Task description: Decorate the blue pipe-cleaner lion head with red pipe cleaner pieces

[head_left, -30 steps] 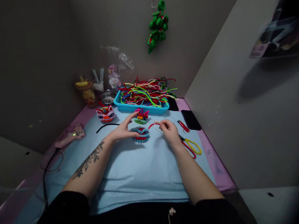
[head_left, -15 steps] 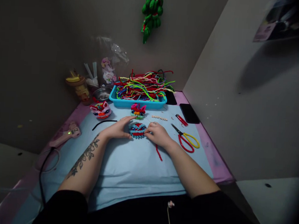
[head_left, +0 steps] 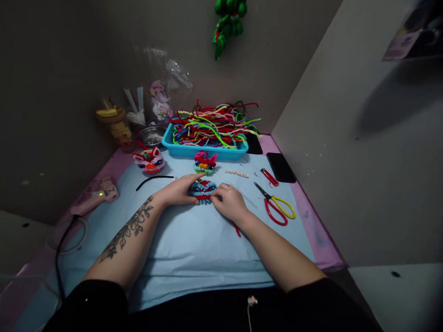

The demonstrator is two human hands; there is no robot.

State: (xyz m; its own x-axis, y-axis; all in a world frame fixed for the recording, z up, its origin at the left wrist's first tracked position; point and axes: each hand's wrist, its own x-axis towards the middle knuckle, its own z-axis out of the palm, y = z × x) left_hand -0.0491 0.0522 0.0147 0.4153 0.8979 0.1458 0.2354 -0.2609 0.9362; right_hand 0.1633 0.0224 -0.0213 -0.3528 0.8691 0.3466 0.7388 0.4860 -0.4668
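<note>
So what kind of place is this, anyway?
Probably a small craft corner: there's a blue tray heaped with colourful fuzzy stems, a pair of scissors, and what looks like a glue gun.

the left hand (head_left: 181,189) and right hand (head_left: 230,202) cover the sides of the blue-and-red head (head_left: 204,191); how the fingers (head_left: 217,197) hold it cannot be told. only a short end of a red strip (head_left: 237,230) shows past the right forearm (head_left: 280,251). the top edge cuts the green ornament (head_left: 229,23), the upper-right bag (head_left: 413,41) is blurred, bits (head_left: 153,140) in the metal bowl (head_left: 157,129) are too small to tell.
</note>
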